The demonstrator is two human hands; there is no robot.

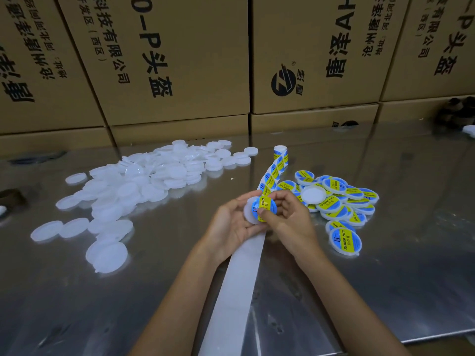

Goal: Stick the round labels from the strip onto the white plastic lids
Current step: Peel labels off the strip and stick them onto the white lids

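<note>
Bare lids (144, 181): heaped left of held lid, in easy reach.
Left hand (231, 224): fingers curled, cradling held lid (250, 214).
Label (266, 206): on lid face.
Right hand (285, 214): fingertips clamped on label, pressing.
Strip (273, 170): behind.
Labelled lids (339, 199): right, apart.

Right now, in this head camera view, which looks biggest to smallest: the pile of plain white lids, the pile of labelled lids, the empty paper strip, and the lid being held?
1. Pile of plain white lids.
2. Empty paper strip, though nearness to the camera enlarges it, so its place against the next is unsure.
3. Pile of labelled lids.
4. Held lid, clearly smallest.
</note>
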